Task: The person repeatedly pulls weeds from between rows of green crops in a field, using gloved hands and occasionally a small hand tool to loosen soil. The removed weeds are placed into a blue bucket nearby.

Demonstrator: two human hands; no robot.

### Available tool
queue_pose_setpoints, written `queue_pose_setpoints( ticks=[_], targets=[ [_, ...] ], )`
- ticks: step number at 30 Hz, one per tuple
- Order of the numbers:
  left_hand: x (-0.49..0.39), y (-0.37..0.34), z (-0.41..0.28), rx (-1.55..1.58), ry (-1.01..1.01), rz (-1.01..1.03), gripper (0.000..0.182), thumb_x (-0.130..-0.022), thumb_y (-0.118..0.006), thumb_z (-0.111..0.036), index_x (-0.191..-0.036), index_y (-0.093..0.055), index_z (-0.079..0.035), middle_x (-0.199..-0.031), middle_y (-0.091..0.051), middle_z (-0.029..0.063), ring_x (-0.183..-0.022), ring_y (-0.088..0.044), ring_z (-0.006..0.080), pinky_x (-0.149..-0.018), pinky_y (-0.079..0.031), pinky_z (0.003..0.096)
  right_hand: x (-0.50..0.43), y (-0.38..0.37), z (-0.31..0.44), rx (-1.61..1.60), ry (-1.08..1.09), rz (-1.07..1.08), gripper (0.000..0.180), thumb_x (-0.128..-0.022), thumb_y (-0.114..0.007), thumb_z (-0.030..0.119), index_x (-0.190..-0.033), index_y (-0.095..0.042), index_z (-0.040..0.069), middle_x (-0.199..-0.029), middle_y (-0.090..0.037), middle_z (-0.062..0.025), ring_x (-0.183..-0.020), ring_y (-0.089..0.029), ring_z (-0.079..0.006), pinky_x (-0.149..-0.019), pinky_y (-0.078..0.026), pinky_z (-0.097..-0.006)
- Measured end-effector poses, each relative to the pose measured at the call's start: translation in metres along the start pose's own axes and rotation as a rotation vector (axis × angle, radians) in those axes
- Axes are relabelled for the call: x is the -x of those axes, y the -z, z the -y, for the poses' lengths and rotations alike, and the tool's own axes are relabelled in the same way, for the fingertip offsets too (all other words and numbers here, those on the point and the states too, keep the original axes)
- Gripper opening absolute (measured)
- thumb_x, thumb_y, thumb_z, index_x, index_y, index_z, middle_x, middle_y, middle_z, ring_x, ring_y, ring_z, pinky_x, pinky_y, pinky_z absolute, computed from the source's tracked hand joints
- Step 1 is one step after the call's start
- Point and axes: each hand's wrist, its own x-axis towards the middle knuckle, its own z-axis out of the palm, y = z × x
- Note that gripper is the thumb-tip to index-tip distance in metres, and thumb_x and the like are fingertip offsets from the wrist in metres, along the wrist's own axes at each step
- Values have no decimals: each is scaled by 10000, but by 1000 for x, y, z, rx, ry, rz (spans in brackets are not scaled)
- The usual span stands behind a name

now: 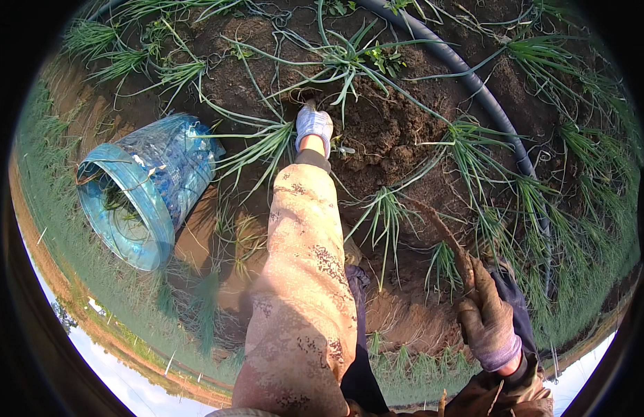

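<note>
My left hand [314,125], in a whitish knit glove, reaches down to the dark soil beside a clump of green onion plants [272,138]. Its fingertips are hidden at a hollow in the ground, where thin roots or stems show. To its right lies a patch of loosened, crumbly soil [387,133]. A larger onion plant [345,57] spreads its leaves just above the hand. In a soiled brown glove, my right hand [486,313] grips a long, narrow, slightly curved tool [452,242] caked with earth, its tip angled up to the left over the plants.
A translucent blue plastic bucket [126,208] rests on its side at left, some plant matter inside. A dark hose [468,75] curves down the right side. More onion plants [473,143] [384,200] stand around the dug patch.
</note>
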Motion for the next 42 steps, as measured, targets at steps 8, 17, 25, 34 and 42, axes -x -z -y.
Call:
queue_pose_setpoints(
  ticks=[8,17,25,34,42],
  targets=[
    [116,98,-123,425,128,107,377,-811,-589,-76,-1183,-583,-135,-1291,-522,120,-928,-641,310,-815,-519,386,-5,0,18,2,-41,-40,597,-829,-552,-23,-1389,-346,17,-809,-658,-150,-669,-643,-184,-635,-500,-271],
    [35,117,-87,1326,1114,-66,170,-899,-528,-159,-962,-563,-5,-813,-636,110,-644,-593,199,-580,-479,325,-9,-3,11,0,-2,-76,596,-833,-561,-23,-1389,-349,17,-772,-641,-132,-638,-624,-180,-616,-495,-272],
    [-6,81,-61,1184,982,89,240,-892,-546,-243,-939,-614,-17,-816,-642,137,-629,-590,245,-565,-459,387,-10,4,7,-31,-89,-38,607,-838,-583,1,-1394,-340,21,-760,-637,-126,-640,-636,-196,-618,-503,-288],
    [-35,39,-16,461,720,482,342,-914,-441,-253,-1122,-625,-54,-1152,-638,124,-1078,-607,292,-866,-490,392,-13,7,6,-34,-55,-39,621,-834,-564,-14,-1404,-320,21,-801,-660,-142,-667,-652,-200,-634,-510,-289],
    [-44,-2,10,253,577,411,258,-908,-494,-238,-1051,-657,-98,-1083,-625,71,-981,-580,225,-773,-504,384,-8,7,1,-24,-63,-20,632,-837,-558,-17,-1415,-312,42,-796,-665,-145,-676,-660,-217,-637,-514,-298]
  ],
)
